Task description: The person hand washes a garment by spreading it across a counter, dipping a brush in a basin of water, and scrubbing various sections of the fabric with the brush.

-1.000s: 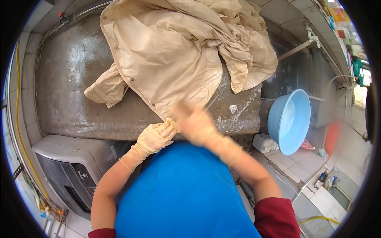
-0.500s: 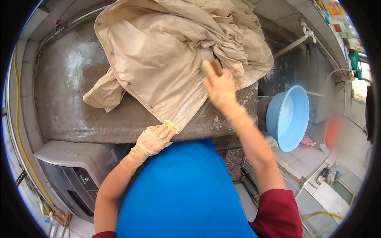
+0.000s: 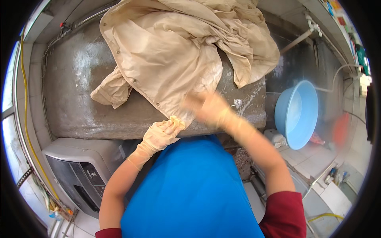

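Observation:
A beige coat (image 3: pixel 158 59) with snap buttons along one edge lies spread and bunched over a dark, wet slab (image 3: pixel 75 91). Its lower corner reaches the slab's front edge, where my left hand (image 3: pixel 160 135), in a thin cream glove, is closed on the cloth. My right hand (image 3: pixel 214 111), gloved likewise, is over the coat just above that corner. Motion smears its fingers and the brown brush (image 3: pixel 191 103) in them; the brush's bristles are not visible. A sleeve of the coat hangs out on the left.
A light blue basin (image 3: pixel 303 115) stands tilted at the right, beyond the slab. A grey machine (image 3: pixel 85 158) sits below the slab on the left. Pipes and a tap (image 3: pixel 313 25) run along the wall at the upper right. A blue apron (image 3: pixel 186 190) covers my front.
My right hand has swept the brush down and left along the cloth, toward my left hand. The left hand keeps its grip on the corner. The whole view has shifted slightly.

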Demonstrator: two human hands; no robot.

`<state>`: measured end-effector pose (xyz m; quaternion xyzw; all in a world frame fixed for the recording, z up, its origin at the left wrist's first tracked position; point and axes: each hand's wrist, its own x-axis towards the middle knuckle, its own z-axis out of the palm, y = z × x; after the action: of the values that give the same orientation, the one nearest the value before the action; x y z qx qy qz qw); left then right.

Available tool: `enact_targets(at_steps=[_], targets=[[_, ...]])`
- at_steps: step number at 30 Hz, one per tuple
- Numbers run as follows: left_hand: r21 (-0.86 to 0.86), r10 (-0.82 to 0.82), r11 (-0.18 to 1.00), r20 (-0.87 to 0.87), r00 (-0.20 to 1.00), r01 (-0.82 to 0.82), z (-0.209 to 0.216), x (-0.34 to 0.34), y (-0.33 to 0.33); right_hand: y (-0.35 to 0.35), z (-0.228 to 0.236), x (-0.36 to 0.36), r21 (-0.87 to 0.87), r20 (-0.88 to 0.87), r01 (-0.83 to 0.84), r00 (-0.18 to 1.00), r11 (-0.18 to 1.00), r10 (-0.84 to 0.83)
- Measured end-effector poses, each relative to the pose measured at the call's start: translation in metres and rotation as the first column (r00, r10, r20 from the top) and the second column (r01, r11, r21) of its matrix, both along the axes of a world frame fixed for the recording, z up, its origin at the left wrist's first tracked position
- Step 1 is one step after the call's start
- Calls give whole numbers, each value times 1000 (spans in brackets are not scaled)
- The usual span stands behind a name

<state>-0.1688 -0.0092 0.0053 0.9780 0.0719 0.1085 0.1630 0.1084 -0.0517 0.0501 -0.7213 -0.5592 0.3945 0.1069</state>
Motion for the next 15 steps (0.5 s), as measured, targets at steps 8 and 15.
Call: enact_targets(at_steps=[8,15], targets=[[-307,-32,952,-99,995,1,43,33,21,7,14,121,302,112,92,985,949,-131],[28,-24,999,-383,923,37,50,68,76,-49,-66,147,754,32,371,804,542,-594]])
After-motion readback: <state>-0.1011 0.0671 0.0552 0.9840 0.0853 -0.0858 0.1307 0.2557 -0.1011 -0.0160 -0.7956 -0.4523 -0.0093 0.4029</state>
